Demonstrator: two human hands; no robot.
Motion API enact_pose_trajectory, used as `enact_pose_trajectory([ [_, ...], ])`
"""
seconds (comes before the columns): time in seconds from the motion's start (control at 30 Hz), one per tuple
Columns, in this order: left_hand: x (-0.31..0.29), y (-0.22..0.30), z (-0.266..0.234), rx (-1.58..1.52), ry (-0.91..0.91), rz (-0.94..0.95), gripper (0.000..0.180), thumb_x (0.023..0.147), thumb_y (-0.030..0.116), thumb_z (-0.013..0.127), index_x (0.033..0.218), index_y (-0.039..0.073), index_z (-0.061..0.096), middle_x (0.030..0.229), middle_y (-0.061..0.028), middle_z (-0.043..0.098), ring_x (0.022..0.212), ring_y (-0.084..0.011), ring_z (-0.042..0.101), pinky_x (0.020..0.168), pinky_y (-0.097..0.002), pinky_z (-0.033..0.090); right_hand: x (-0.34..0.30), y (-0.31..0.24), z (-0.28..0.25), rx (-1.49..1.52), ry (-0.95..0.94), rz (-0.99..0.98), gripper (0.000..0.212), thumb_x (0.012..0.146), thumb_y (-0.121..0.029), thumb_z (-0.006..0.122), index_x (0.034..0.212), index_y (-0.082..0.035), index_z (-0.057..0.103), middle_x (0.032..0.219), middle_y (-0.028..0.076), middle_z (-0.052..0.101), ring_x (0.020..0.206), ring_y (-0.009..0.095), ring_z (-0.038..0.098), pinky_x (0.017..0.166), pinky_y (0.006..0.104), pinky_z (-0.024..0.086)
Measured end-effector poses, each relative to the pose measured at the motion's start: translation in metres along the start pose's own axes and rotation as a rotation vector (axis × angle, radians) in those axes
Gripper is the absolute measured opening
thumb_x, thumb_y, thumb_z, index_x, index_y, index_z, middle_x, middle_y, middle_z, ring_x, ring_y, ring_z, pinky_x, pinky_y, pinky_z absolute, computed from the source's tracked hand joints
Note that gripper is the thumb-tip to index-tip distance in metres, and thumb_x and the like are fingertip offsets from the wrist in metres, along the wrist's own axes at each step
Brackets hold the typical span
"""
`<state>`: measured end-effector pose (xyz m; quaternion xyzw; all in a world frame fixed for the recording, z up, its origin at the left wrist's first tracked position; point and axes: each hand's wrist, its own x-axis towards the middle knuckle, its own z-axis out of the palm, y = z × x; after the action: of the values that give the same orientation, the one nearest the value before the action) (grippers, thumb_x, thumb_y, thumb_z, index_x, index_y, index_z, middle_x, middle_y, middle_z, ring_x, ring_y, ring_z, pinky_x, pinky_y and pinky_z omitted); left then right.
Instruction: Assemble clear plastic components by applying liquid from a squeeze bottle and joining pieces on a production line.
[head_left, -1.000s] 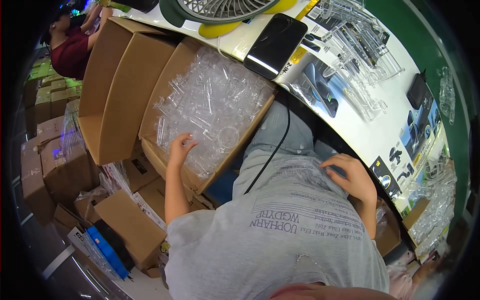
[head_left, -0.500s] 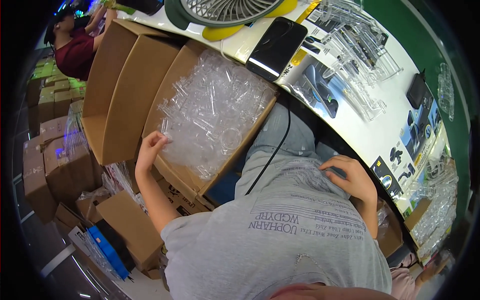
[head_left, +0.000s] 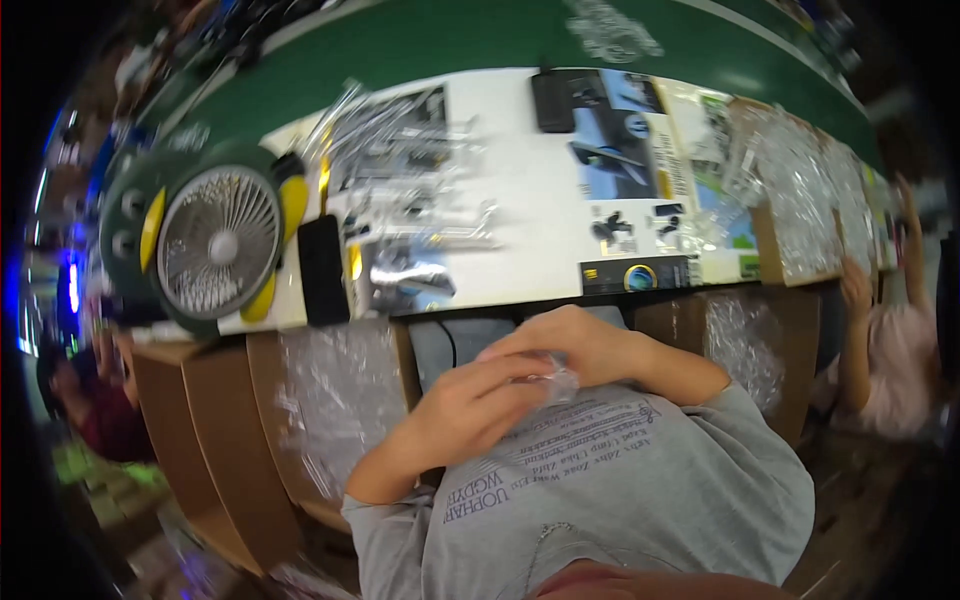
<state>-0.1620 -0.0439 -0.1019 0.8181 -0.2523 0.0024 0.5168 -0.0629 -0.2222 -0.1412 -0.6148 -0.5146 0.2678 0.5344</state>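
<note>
In front of my chest my left hand (head_left: 462, 412) and my right hand (head_left: 585, 345) meet over a small clear plastic piece (head_left: 563, 381). Its end shows past the left fingertips, under the right hand; the rest is hidden, and blur keeps me from telling its exact kind. Both hands are closed around it. Left of my left arm, a cardboard box (head_left: 408, 372) holds a heap of similar clear plastic pieces (head_left: 335, 395). On the white table top ahead of me lie several clear plastic parts (head_left: 440, 215), smeared by motion.
A penguin-shaped fan (head_left: 222, 246) stands at the table's left, beside a dark phone (head_left: 322, 268). Printed boxes (head_left: 612, 150) and a small black case (head_left: 552, 101) lie farther right. Another carton of clear plastic (head_left: 768, 245) sits at the right, near another person's hand (head_left: 857, 284).
My left hand has left the carton with a clear piece and come to my right hand before my chest. The view has swung right toward the table.
</note>
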Motion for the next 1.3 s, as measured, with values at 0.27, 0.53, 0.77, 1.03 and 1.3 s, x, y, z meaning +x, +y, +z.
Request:
enact_pose_trajectory([
  [0.27,0.045,-0.022,-0.007,0.165,-0.037,0.147,0.028,0.064,0.006,0.073,0.089,0.004,0.062,0.089,-0.0125,0.064,0.099,-0.0279,0.058,0.087,-0.0410,0.043,-0.278,-0.010,-0.074,0.189,0.625,0.679,0.023,0.068,-0.007,0.071,0.089,-0.001,0.061,0.076,0.005,0.061,0.066,0.011,0.058,0.058,0.0244,0.048],
  [0.53,0.049,-0.034,-0.015,0.396,0.370,-0.146,0.032,0.069,-0.006,0.065,0.099,0.002,0.058,0.103,-0.0123,0.059,0.097,-0.0276,0.057,0.083,-0.0325,0.044,-0.466,0.059,-0.008,-1.125,1.101,1.445,0.045,0.075,-0.018,0.065,0.112,0.004,0.053,0.082,0.014,0.064,0.070,0.023,0.063,0.064,0.0316,0.049],
  [0.77,0.033,-0.057,-0.045,0.966,0.373,-0.278,0.047,0.065,0.005,0.071,0.109,0.007,0.055,0.116,-0.0113,0.052,0.108,-0.0299,0.048,0.089,-0.0389,0.039,-0.327,-0.055,-0.055,-0.343,0.842,1.256,0.038,0.076,-0.009,0.062,0.113,0.000,0.056,0.093,0.016,0.065,0.078,0.026,0.063,0.071,0.0349,0.047],
  [1.03,0.025,-0.074,-0.061,0.974,0.243,-0.400,0.051,0.063,0.008,0.072,0.111,0.009,0.055,0.098,-0.0110,0.052,0.091,-0.0283,0.051,0.078,-0.0375,0.041,-0.096,-0.077,-0.119,-0.870,0.489,0.416,0.033,0.071,-0.002,0.061,0.104,-0.005,0.060,0.088,0.012,0.061,0.079,0.027,0.060,0.072,0.0329,0.047],
  [1.3,0.016,-0.066,-0.060,0.739,0.261,-0.189,0.038,0.063,0.011,0.071,0.098,0.007,0.057,0.114,-0.0156,0.047,0.110,-0.0343,0.045,0.091,-0.0390,0.038,0.053,0.050,-0.170,-1.567,0.092,0.048,0.049,0.072,-0.003,0.051,0.118,-0.021,0.054,0.087,0.007,0.049,0.082,0.023,0.051,0.069,0.0325,0.043],
])
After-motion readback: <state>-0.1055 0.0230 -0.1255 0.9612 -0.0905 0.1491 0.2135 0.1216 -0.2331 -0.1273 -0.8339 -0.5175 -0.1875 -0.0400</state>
